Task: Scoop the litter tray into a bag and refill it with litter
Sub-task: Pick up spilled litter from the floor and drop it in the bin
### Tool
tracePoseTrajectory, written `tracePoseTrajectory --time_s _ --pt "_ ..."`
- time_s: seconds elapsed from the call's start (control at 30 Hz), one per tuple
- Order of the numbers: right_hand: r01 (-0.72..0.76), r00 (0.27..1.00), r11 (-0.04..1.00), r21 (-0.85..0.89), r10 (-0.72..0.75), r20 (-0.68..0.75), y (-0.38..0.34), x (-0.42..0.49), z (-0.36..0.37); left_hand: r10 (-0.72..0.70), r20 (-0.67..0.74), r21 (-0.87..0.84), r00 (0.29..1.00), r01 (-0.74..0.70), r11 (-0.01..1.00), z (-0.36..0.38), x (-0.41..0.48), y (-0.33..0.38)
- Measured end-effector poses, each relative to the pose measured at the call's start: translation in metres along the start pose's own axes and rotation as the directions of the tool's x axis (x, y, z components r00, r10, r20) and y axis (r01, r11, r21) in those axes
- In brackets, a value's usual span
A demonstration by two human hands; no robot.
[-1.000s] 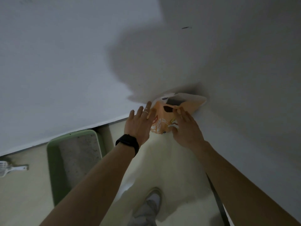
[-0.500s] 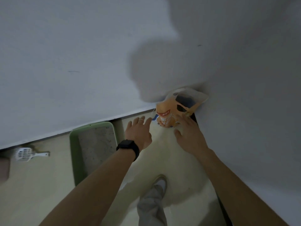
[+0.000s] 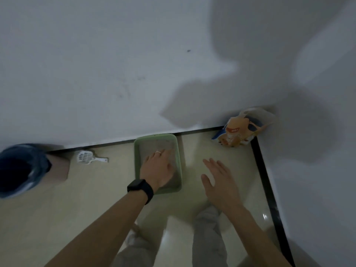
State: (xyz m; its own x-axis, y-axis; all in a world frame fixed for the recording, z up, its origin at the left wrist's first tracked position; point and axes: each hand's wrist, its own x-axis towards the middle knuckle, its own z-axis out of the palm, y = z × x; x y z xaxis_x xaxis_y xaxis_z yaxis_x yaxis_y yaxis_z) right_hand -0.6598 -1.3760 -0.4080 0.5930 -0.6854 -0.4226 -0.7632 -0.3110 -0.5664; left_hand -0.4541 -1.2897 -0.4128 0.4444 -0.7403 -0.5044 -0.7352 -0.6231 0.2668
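Fingers [image 3: 213, 164] spread and straight on the right hand [image 3: 219, 182], holding nothing, out over the floor [image 3: 86, 199] just right of the tray [image 3: 137, 166]. Left hand [image 3: 157, 168] is flat and empty too, low over the grey litter [image 3: 154, 146] in the tray; touching it or not, can't tell. The tray sits on the floor against the far wall. Scooping looks not yet begun: the scoop [image 3: 84, 157] lies untouched to the left, the blue-lined bin [image 3: 21, 170] further left, the orange litter bag [image 3: 237, 132] off in the far right corner. Next call, I'd say: swing left, grip the scoop's handle, bring it to the tray.
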Motion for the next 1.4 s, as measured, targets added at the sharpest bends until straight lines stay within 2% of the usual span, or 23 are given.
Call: tracePoseTrajectory --time_s 0.23,0.37,0.5,0.63,0.83,1.03,1.13,1.2,1.4 --pt "0.031 1.0 0.999 -0.029 -0.031 -0.005 -0.151 -0.106 0.035 -0.043 -0.104 -0.075 0.994 0.035 0.997 -0.068 -0.128 -0.129" --pt "0.108 0.994 0.994 -0.03 -0.107 0.037 -0.228 -0.149 0.052 -0.099 -0.127 -0.117 0.987 0.084 0.99 -0.099 -0.198 -0.187" --pt "0.184 0.982 0.982 -0.039 -0.182 0.06 -0.28 -0.166 0.073 -0.207 -0.121 -0.177 0.971 0.184 0.967 -0.108 -0.246 -0.236" --pt "0.26 0.958 0.963 -0.073 -0.248 0.142 -0.305 -0.162 0.106 -0.297 -0.107 -0.209 0.949 0.271 0.94 -0.099 -0.273 -0.277" --pt "0.265 0.948 0.95 -0.164 -0.227 0.222 -0.323 -0.146 0.169 -0.329 -0.015 -0.18 0.944 0.321 0.93 -0.071 -0.279 -0.343" --pt "0.064 0.976 0.986 -0.152 -0.03 0.214 -0.322 -0.131 0.255 -0.236 0.14 -0.115 0.962 0.252 0.961 -0.023 -0.241 -0.427" --pt "-0.024 0.971 0.991 -0.131 0.054 0.232 -0.31 -0.122 0.324 -0.193 0.193 -0.08 0.962 0.212 0.974 0.013 -0.219 -0.476" --pt "-0.061 0.961 0.991 -0.118 0.091 0.26 -0.296 -0.11 0.372 -0.209 0.178 -0.076 0.961 0.226 0.971 0.044 -0.198 -0.507" --pt "-0.1 0.94 0.987 -0.126 0.135 0.312 -0.218 -0.05 0.511 -0.229 0.226 -0.031 0.947 0.242 0.97 0.174 -0.123 -0.585"
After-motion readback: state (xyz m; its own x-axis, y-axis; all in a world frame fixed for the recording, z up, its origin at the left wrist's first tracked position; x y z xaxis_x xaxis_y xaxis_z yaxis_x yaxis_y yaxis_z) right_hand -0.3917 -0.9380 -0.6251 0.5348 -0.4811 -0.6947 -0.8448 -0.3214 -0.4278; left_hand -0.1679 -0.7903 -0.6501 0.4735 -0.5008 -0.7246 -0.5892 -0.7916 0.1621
